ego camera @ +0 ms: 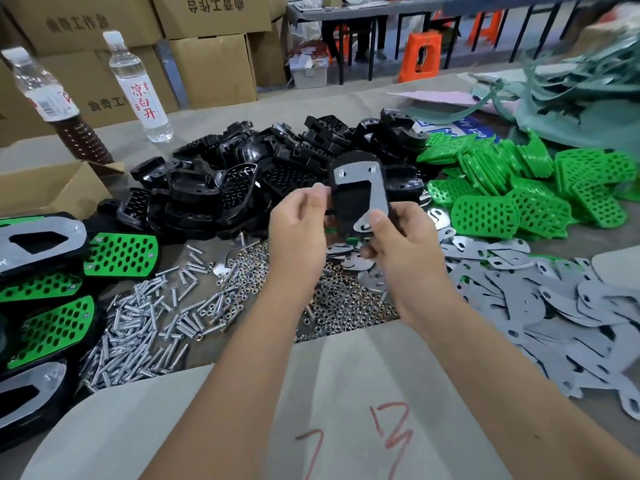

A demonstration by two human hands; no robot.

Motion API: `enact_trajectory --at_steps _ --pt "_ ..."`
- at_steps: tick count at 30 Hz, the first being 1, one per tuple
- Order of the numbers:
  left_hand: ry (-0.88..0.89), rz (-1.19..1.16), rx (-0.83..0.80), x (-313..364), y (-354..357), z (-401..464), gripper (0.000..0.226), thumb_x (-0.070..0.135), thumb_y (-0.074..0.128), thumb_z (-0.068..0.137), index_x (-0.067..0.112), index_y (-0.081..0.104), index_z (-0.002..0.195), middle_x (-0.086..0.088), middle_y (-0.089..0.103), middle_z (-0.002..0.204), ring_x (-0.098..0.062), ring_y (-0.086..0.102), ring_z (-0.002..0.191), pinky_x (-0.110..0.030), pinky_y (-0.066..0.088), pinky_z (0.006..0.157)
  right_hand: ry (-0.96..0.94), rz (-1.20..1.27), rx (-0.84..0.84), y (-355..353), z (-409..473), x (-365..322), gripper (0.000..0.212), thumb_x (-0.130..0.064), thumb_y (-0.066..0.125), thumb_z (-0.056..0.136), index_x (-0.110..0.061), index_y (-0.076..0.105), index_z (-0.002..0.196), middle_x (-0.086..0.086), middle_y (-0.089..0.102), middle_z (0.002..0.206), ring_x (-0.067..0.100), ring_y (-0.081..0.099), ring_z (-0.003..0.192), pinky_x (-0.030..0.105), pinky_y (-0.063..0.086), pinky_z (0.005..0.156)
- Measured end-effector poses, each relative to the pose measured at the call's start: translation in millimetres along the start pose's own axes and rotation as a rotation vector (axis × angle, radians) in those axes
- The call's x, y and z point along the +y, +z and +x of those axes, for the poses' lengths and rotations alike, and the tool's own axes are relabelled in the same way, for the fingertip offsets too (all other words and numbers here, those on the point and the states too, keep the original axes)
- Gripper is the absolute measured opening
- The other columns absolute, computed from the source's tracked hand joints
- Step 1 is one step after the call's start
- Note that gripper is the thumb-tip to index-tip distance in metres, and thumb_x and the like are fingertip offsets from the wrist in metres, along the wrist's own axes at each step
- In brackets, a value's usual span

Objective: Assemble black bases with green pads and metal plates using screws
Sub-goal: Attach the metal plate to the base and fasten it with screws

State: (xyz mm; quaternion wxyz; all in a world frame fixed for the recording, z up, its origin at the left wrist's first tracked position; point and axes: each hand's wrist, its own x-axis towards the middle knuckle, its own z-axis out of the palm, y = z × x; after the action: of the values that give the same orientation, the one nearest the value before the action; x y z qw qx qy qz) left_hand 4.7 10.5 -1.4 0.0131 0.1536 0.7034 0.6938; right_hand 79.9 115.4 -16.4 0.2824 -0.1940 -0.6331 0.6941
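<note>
**Two hands hold a black base with a metal plate above a parts-strewn table**

The right hand (391,237) grips the black base (349,202) at its lower end, thumb on the metal plate (372,188). The left hand (298,230), fingers curled, pinches the base's left edge. Below lie screws (152,327) and nuts (346,306).

**Cardboard, stools and a long bench behind the worktable**

Stacked cardboard boxes (207,53) printed with Chinese characters fill the back left. Two clear water bottles (138,88) stand before them on the paper-covered worktable (346,105). Farther back, orange plastic stools (420,57) sit on a grey floor (485,65) beside a long dark-legged table (415,10). Lighting is even and bright.
</note>
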Motion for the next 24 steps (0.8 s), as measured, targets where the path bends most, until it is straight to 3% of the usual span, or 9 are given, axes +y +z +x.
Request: enact_trajectory --at_steps 2,5,7,11,16,18,21,24 --pt "0.232 0.395 -0.12 -2.2 19.9 2.5 0.018 0.016 0.059 0.101 0.017 0.073 0.112 0.0 0.074 0.109 -0.022 0.069 0.101 -0.048 0.059 0.091 -0.041 0.072 0.134 -18.6 6.5 -2.7 0.004 -0.018 0.059 0.104 -0.014 0.057 0.104 -0.003 0.059 0.079 0.005 0.058 0.06 0.029 0.053 0.061" --pt "0.551 0.94 -0.396 -13.6 45.1 2.6 0.032 0.005 0.063 0.094 0.014 0.069 0.124 -0.001 0.067 0.126 -0.027 0.054 0.117 -0.047 0.051 0.095 -0.037 0.132 0.282 -39.5 16.5 -5.0 0.01 -0.014 0.06 0.104 -0.014 0.052 0.098 0.0 0.048 0.075 0.003 0.05 0.05 0.034 0.053 0.067" --pt "0.59 1.031 -0.434 -16.2 50.5 3.2 0.03 0.015 0.062 0.099 0.018 0.072 0.126 0.004 0.068 0.129 -0.026 0.051 0.118 -0.045 0.05 0.093 -0.016 0.179 0.344 -43.6 20.5 -4.1 0.015 -0.014 0.06 0.104 -0.015 0.049 0.095 0.0 0.046 0.075 0.002 0.048 0.047 0.031 0.052 0.064" --pt "0.623 1.107 -0.331 -14.7 43.1 6.0 0.019 0.021 0.06 0.1 0.017 0.077 0.108 0.003 0.072 0.107 -0.024 0.053 0.103 -0.043 0.051 0.083 -0.015 0.145 0.364 -41.7 21.0 -1.8 0.014 -0.018 0.062 0.103 -0.015 0.051 0.095 0.0 0.049 0.077 0.001 0.051 0.044 0.04 0.052 0.07" --pt "0.512 0.943 -0.068 -3.0 23.0 -3.3 0.012 0.007 0.058 0.101 0.012 0.068 0.098 0.001 0.065 0.094 -0.02 0.06 0.083 -0.037 0.049 0.068 -0.015 0.133 0.305 -40.4 18.2 -3.9 0.013 -0.021 0.065 0.102 -0.014 0.055 0.099 -0.001 0.051 0.075 0.002 0.054 0.047 0.043 0.055 0.072" --pt "0.347 0.781 0.012 0.9 16.4 -5.6 0.015 0.014 0.057 0.104 0.016 0.064 0.091 0.004 0.065 0.087 -0.015 0.06 0.072 -0.033 0.047 0.061 -0.019 0.135 0.279 -38.3 16.7 -5.1 0.012 -0.019 0.064 0.102 -0.013 0.055 0.1 0.0 0.053 0.078 0.003 0.053 0.049 0.035 0.056 0.068" --pt "0.098 0.722 -0.047 5.2 22.2 -7.8 0.019 0.035 0.064 0.102 0.02 0.065 0.091 0.004 0.068 0.08 -0.012 0.063 0.068 -0.031 0.046 0.06 -0.034 0.111 0.279 -33.9 14.6 -6.5 0.012 -0.018 0.064 0.103 -0.01 0.054 0.102 0.002 0.055 0.086 0.004 0.053 0.049 0.036 0.058 0.067" --pt "0.075 0.976 -0.17 8.7 40.2 -7.5 0.038 0.053 0.066 0.097 0.018 0.065 0.113 -0.005 0.067 0.105 -0.027 0.067 0.093 -0.038 0.051 0.075 -0.025 0.105 0.302 -31.2 14.3 -7.0 0.012 -0.015 0.063 0.103 -0.008 0.053 0.104 0.003 0.056 0.086 0.004 0.053 0.047 0.043 0.058 0.07"
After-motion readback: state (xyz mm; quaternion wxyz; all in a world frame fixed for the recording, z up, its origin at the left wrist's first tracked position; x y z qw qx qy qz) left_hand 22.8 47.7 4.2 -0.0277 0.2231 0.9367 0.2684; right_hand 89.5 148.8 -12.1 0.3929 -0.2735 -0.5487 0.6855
